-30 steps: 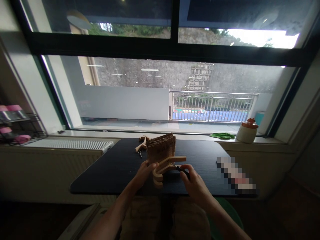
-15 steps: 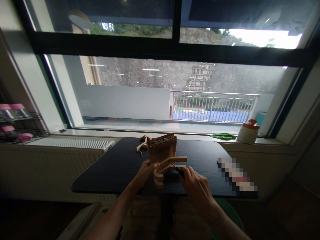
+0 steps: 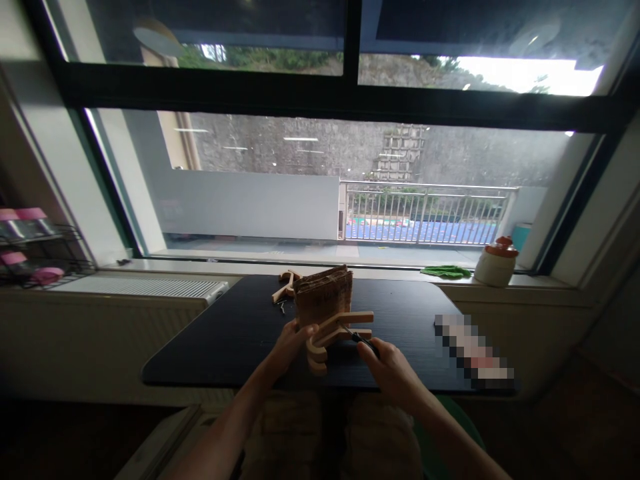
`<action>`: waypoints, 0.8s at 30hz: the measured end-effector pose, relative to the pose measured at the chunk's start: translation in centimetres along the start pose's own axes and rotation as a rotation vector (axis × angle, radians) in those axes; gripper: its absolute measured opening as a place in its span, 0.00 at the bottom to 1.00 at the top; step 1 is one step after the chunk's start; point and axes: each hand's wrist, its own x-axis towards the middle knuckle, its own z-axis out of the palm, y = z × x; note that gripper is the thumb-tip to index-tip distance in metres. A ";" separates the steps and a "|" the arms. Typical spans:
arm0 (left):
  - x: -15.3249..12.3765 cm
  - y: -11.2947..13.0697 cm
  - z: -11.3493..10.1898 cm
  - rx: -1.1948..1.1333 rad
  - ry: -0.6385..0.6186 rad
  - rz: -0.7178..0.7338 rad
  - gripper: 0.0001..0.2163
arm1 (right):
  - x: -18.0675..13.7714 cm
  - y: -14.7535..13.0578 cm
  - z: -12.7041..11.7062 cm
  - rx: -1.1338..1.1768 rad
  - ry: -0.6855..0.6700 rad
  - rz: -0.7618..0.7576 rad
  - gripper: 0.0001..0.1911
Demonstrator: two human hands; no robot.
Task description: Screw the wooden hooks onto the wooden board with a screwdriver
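My left hand (image 3: pixel 291 347) is closed on curved wooden pieces (image 3: pixel 330 329), with the thumb resting on the upper one near its hooked end. Its other fingers are mostly hidden. Behind the wood stands a worn brown cardboard block (image 3: pixel 324 297), apparently touching it. In my right hand (image 3: pixel 387 363) is a screwdriver (image 3: pixel 367 343) with a black handle. The thin shaft points up and left, its tip at the upper wooden piece. Whether a screw sits under the tip is too small to see.
On the dark table (image 3: pixel 215 340), more wooden pieces (image 3: pixel 287 285) and a few small screws (image 3: pixel 283 307) lie beyond the cardboard. A blurred long item (image 3: pixel 473 353) lies at the right edge. The windowsill carries a green cloth (image 3: pixel 446 272) and a jar (image 3: pixel 495 263).
My right hand has shifted slightly right and turned its grip, so more of the screwdriver's handle shows. My left hand and the wooden pieces have stayed in place.
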 end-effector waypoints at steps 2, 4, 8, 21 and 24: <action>0.0 0.1 0.1 -0.001 0.001 0.006 0.15 | 0.0 -0.1 -0.1 0.012 0.017 -0.014 0.17; -0.1 0.1 0.1 -0.008 0.003 0.000 0.15 | -0.1 -0.5 -0.2 -0.055 0.079 -0.034 0.13; 0.0 -0.1 0.0 -0.023 -0.011 -0.007 0.14 | -0.5 -1.5 -0.5 -0.277 0.198 -0.097 0.18; 0.1 -0.1 -0.1 0.021 -0.009 -0.007 0.13 | -0.2 -0.5 0.5 -0.544 0.229 -0.277 0.08; 0.1 -0.1 -0.1 0.027 -0.008 -0.005 0.14 | -0.1 -0.7 0.6 -0.392 0.187 -0.195 0.10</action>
